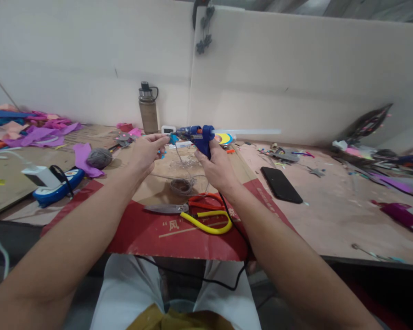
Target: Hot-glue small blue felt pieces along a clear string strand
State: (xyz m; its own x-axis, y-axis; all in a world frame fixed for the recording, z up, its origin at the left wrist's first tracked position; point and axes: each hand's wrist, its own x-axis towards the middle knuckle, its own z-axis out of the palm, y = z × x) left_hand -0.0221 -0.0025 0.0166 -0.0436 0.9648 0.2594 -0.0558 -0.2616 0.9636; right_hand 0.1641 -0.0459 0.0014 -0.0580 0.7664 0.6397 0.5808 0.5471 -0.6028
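Observation:
My right hand [217, 166] is wrapped round the handle of a blue glue gun [203, 141], raised over the table. A long whitish glue stick [248, 132] sticks out of its back end to the right. The nozzle points left, close to a small blue piece [173, 138] that my left hand [150, 150] pinches between thumb and fingertips. Whether nozzle and piece touch, I cannot tell. Below the hands lies a loose coil of grey cord [181, 186], with a strand rising toward the blue piece. Scissors [192, 214] with red and yellow handles rest nearer to me.
A red sheet [141, 238] covers the table's front edge, crossed by the gun's black cable [239, 229]. A black phone [281, 184] lies to the right. A bottle [147, 110] stands behind. At left are grey yarn [99, 157], felt scraps [44, 135] and a blue power strip [58, 187].

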